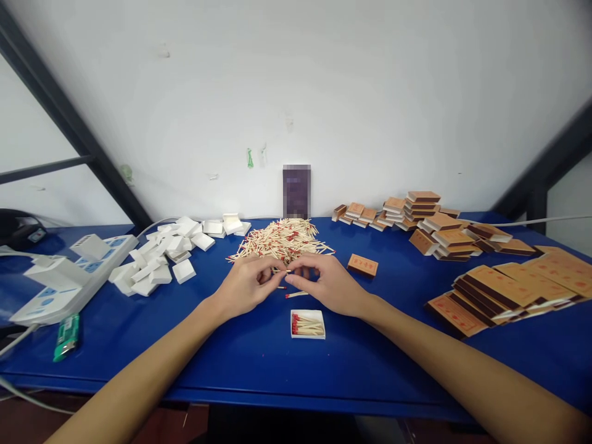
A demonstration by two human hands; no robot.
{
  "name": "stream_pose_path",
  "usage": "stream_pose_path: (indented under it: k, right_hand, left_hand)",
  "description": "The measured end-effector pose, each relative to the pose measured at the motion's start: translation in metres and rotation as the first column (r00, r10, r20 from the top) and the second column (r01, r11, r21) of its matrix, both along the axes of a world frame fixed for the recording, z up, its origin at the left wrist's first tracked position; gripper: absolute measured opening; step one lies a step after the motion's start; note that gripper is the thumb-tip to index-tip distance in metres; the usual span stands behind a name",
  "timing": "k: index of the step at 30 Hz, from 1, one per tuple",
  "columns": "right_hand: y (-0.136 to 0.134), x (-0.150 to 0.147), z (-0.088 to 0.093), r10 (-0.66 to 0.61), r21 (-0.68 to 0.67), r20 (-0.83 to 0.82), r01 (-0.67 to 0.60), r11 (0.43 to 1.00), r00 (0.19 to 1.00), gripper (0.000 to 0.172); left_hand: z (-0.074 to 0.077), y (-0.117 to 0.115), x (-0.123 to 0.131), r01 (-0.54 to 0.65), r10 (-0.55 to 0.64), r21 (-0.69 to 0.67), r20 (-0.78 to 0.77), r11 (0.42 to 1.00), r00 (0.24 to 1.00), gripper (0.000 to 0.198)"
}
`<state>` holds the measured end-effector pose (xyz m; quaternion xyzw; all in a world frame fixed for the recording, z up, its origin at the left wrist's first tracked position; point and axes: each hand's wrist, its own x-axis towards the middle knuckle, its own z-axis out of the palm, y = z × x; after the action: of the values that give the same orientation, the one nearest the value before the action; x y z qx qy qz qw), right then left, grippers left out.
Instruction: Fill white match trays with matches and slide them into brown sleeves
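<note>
My left hand (pixel 250 280) and my right hand (pixel 327 280) meet at the near edge of a heap of red-tipped matches (pixel 287 239). Their fingertips pinch together on matches (pixel 288 271), mostly hidden by the fingers; how many cannot be made out. Below them, a white matchbox tray (pixel 324 333) lies on the blue table, partly filled with matches whose red heads point left. A couple of loose matches (pixel 296 295) rest between the hands and that tray. Right of my right hand lies a single orange matchbox sleeve (pixel 363 265).
Empty white trays (pixel 184 271) are piled at left, beside a power strip (pixel 87 296) with plugs and a green packet (pixel 67 337). Orange matchbox sleeves (pixel 451 237) stand stacked at the back right, with more spread in rows (pixel 494 287) nearer. A dark pixelated box (pixel 296 191) stands against the wall.
</note>
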<state>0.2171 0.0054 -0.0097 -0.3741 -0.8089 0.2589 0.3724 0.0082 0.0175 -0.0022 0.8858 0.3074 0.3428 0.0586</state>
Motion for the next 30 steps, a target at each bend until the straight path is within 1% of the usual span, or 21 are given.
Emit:
stream_pose_path:
  k: [2, 5, 8, 10, 11, 13, 16, 20, 22, 25, 26, 28, 30]
  right_hand:
    - [-0.001, -0.002, 0.0, -0.005, -0.022, -0.031, 0.004, 1.0, 1.0, 0.013]
    - [-0.002, -0.001, -0.001, 0.006, -0.015, 0.007, -0.006, 1.0, 1.0, 0.015]
    - [-0.001, 0.005, -0.002, -0.011, 0.059, 0.115, 0.004, 0.998, 0.993, 0.017]
    - [-0.001, 0.011, -0.003, -0.041, 0.109, 0.194, 0.02, 0.994, 0.98, 0.016]
    - [-0.001, 0.013, -0.003, -0.054, 0.123, 0.224, 0.027, 0.992, 0.973, 0.016]
    - [0.0, 0.017, -0.005, -0.06, 0.132, 0.269, 0.025, 0.991, 0.961, 0.015]
    - [0.0, 0.019, -0.008, -0.056, 0.139, 0.307, 0.014, 0.99, 0.95, 0.014]
    - [0.001, 0.018, -0.011, -0.087, 0.163, 0.324, 0.034, 0.986, 0.942, 0.011]
    - [0.002, 0.017, -0.012, -0.08, 0.16, 0.323, 0.029, 0.987, 0.943, 0.012]
    - [0.005, 0.015, -0.013, -0.04, 0.112, 0.298, 0.007, 0.994, 0.954, 0.014]
    - [0.005, 0.014, -0.013, -0.029, 0.091, 0.285, 0.003, 0.996, 0.958, 0.015]
    - [0.006, 0.013, -0.013, -0.016, 0.055, 0.262, 0.002, 0.998, 0.965, 0.018]
    - [0.006, 0.012, -0.012, -0.01, 0.036, 0.254, 0.001, 0.999, 0.967, 0.022]
  left_hand:
    - [-0.002, -0.001, 0.001, 0.035, -0.035, 0.013, -0.006, 0.999, 0.999, 0.014]
    - [-0.004, -0.001, -0.001, 0.072, -0.071, 0.012, -0.063, 0.997, 0.995, 0.017]
    - [-0.001, 0.002, -0.008, 0.052, -0.057, -0.029, -0.211, 0.998, 0.976, 0.02]
    - [0.001, 0.004, -0.014, 0.029, -0.05, -0.067, -0.334, 0.997, 0.941, 0.024]
    - [0.001, 0.005, -0.016, 0.026, -0.057, -0.086, -0.378, 0.996, 0.924, 0.023]
    - [0.001, 0.008, -0.02, 0.029, -0.074, -0.113, -0.416, 0.993, 0.907, 0.02]
    - [-0.001, 0.009, -0.021, 0.044, -0.087, -0.112, -0.409, 0.993, 0.909, 0.019]
    - [-0.002, 0.008, -0.018, 0.044, -0.082, -0.108, -0.376, 0.993, 0.923, 0.017]
    - [-0.002, 0.007, -0.016, 0.027, -0.063, -0.118, -0.311, 0.993, 0.948, 0.016]
    - [0.0, 0.005, -0.014, -0.007, -0.009, -0.108, -0.151, 0.994, 0.989, 0.014]
    - [0.0, 0.005, -0.013, -0.025, 0.014, -0.1, -0.109, 0.995, 0.994, 0.015]
    - [0.001, 0.004, -0.012, -0.052, 0.047, -0.09, -0.056, 0.995, 0.997, 0.025]
    - [0.0, 0.003, -0.011, -0.053, 0.05, -0.088, -0.035, 0.995, 0.998, 0.03]
